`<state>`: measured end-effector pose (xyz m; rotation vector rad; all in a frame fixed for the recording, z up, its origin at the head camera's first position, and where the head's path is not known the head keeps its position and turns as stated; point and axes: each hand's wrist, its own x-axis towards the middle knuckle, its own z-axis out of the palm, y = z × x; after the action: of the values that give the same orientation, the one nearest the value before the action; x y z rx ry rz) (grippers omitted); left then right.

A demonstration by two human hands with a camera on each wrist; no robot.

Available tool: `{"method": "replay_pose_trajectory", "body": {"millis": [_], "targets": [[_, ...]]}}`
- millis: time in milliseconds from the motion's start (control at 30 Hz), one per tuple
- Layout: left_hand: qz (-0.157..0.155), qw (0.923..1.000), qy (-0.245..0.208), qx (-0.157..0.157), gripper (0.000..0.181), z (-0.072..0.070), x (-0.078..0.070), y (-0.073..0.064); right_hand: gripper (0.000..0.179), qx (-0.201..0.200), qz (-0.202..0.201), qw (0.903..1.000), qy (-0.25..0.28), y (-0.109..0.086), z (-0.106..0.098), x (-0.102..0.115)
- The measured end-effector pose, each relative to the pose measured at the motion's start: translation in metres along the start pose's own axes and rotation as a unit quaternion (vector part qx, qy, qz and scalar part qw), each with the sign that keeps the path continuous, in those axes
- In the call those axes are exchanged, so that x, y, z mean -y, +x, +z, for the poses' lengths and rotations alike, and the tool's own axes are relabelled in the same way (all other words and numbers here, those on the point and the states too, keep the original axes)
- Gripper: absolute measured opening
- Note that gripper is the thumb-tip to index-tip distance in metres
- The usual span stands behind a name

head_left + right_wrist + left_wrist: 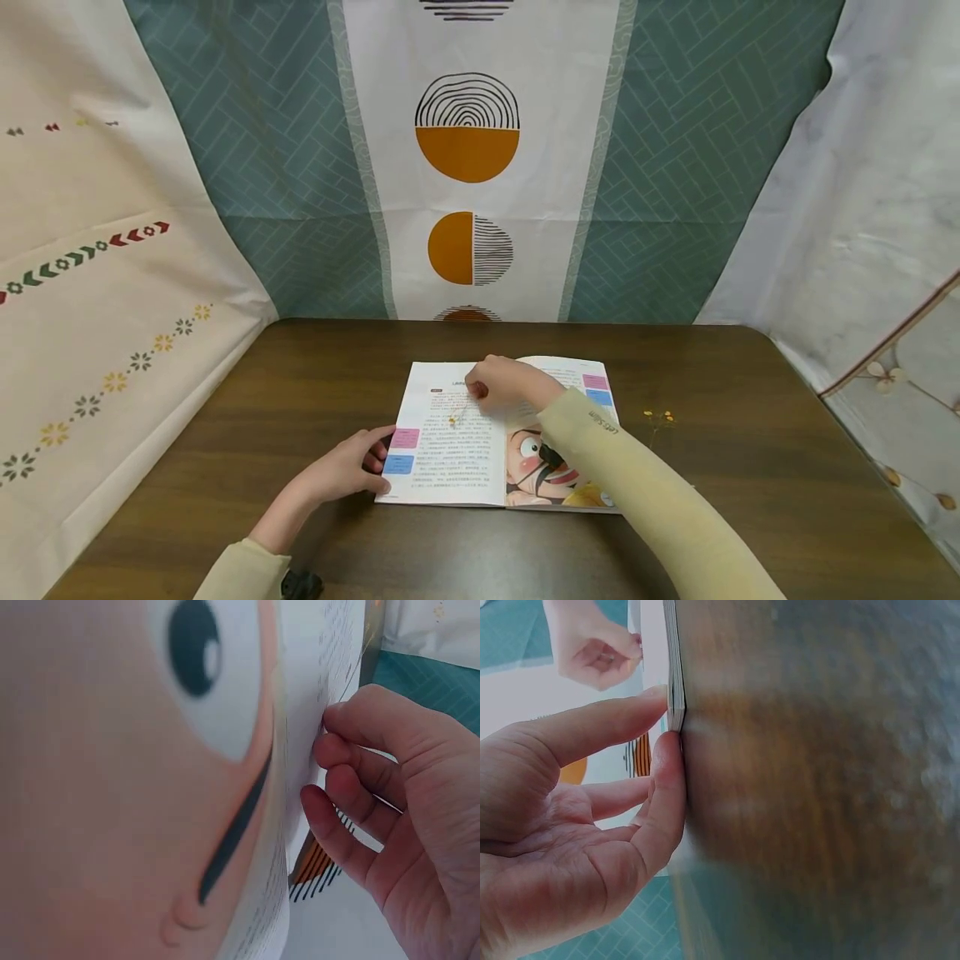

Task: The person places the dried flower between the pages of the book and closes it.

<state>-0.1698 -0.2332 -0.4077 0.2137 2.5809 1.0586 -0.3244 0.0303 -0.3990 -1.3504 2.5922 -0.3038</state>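
Flower sprig: a thin yellow-flowered stem (452,420) hangs from the fingertips above the open book's left page, near the table's middle; we cannot tell if its blossoms touch the paper.
Right hand: curled over the upper part of the spread, the right hand (513,383) pinches that stem, as we see it from the head view.
Book: it lies open on the table, well apart from the far corners, and we find pink and blue boxes along both outer margins of the book (465,467); a large cartoon face (536,467) fills the lower right page.
Left hand: we see the left hand (348,467) gripping the book at its left edge, thumb by the near-left corner.
Second sprig: another yellow-flowered sprig (658,418) rests between the book and the table's right edge, beside the pale right sleeve (652,492).
Table: dark brown wood grain covers the table (330,375), its two far corners rounded.
Backdrop: beyond the far edge we see a green-and-white cloth (285,167) with orange half-circles, and a flower-patterned cream cloth (112,267) along the left edge.
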Motion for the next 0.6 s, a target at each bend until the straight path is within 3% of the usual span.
{"method": "replay_pose_trajectory", "body": {"millis": [333,600], "targets": [[0.002,1.0,0.003,-0.001,0.082,0.0,0.003,0.001,0.016,-0.008,-0.033,0.9994,0.008,0.005,0.006,0.007],[0.008,1.0,-0.001,0.003,0.083,0.0,0.002,0.001,0.015,-0.01,-0.028,0.9995,0.006,0.007,0.008,0.012]]}}
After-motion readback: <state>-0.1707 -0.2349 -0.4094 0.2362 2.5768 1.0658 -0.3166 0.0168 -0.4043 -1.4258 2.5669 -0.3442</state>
